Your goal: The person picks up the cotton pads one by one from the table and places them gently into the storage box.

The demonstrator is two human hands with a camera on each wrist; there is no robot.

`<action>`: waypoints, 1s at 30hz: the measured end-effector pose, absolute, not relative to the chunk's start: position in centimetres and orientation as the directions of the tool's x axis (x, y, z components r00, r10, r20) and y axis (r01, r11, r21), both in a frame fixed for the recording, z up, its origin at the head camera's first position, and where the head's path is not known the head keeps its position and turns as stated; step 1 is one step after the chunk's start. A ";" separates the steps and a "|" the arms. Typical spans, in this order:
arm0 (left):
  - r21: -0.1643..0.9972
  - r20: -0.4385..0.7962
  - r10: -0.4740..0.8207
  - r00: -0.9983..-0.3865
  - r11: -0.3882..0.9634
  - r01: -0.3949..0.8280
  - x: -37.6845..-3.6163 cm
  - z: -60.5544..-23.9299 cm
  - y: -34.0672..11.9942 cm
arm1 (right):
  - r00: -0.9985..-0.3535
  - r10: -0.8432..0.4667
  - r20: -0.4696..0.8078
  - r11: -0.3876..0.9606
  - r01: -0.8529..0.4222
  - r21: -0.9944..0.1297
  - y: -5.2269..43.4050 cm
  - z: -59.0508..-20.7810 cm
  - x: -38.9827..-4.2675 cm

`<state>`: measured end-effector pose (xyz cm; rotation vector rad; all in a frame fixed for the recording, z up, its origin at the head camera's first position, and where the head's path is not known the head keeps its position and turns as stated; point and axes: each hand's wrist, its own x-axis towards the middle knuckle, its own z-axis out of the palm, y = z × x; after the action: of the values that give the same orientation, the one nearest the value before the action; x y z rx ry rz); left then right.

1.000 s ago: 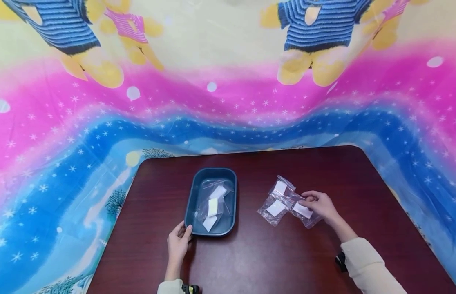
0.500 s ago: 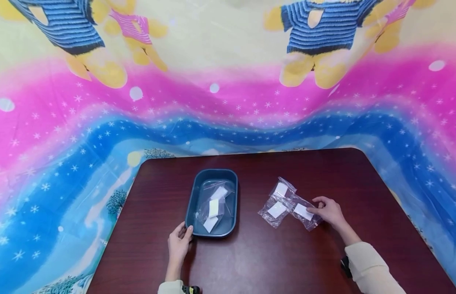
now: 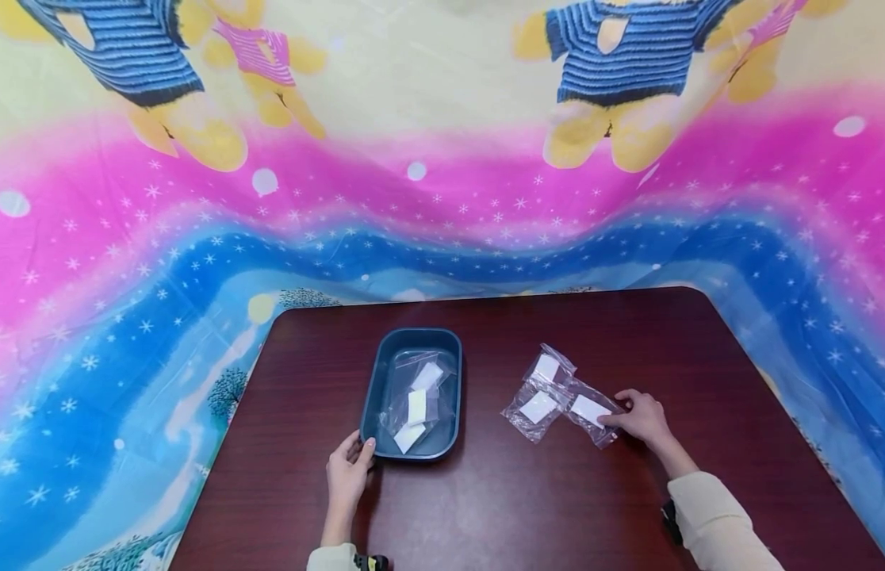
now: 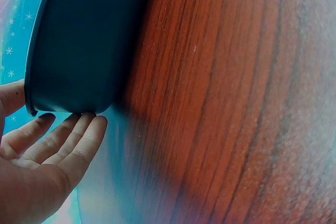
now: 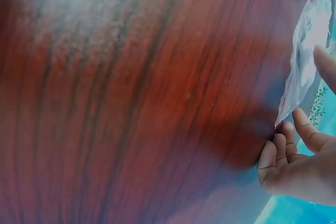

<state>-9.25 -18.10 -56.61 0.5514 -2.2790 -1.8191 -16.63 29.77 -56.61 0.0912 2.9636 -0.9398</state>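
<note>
A dark blue-grey tray (image 3: 451,396) stands on the left half of the table, with clear plastic bags (image 3: 417,406) bearing white labels inside. My left hand (image 3: 348,468) holds its near left corner, thumb over the rim and fingers against the outer wall (image 4: 79,51). Three clear bags with white labels lie to the right, partly overlapping: an upper one (image 3: 546,367), a lower left one (image 3: 538,407) and a right one (image 3: 588,410). My right hand (image 3: 642,416) is at this right bag, also seen edge-on in the right wrist view (image 5: 307,56). Its thumb and index finger are spread apart at the bag's edge.
The dark red-brown wooden table (image 3: 499,507) has rounded far corners. A patterned cloth (image 3: 442,198) in pink and blue hangs behind it and along both sides. Bare tabletop separates the tray from the bags.
My right hand has shifted slightly to the right, from over the right bag to its right edge. The left hand stays on the tray, and the loose bags lie much as before.
</note>
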 end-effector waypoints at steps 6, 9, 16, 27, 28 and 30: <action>0.968 -0.091 -0.389 -0.917 0.182 -0.174 -9.3 -56.7 -18.1 | -0.998 0.053 -0.044 0.827 0.069 -0.559 29.6 -56.5 -16.5; 0.968 -0.099 -0.386 -0.917 0.177 -0.179 -9.2 -56.6 -18.0 | -0.996 0.073 -0.057 0.834 0.092 -0.545 29.5 -56.4 -16.6; 0.969 -0.099 -0.374 -0.922 0.174 -0.175 -9.1 -56.4 -18.0 | -0.990 0.099 -0.106 0.836 0.140 -0.530 29.2 -56.3 -16.7; 0.976 -0.042 -0.368 -0.929 0.183 -0.117 -9.0 -56.3 -17.9 | -0.990 0.103 -0.095 0.841 0.138 -0.524 29.0 -56.3 -16.6; 0.979 -0.026 -0.365 -0.931 0.181 -0.098 -9.0 -56.3 -17.9 | -0.990 0.104 -0.095 0.842 0.138 -0.522 29.0 -56.3 -16.6; 0.983 0.015 -0.366 -0.930 0.174 -0.053 -8.9 -56.3 -17.9 | -0.990 0.107 -0.092 0.841 0.139 -0.524 28.9 -56.3 -16.5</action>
<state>-8.89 -17.92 -56.34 0.4039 -2.2027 -1.8291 -16.54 28.90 -56.34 0.1978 2.9565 -0.8479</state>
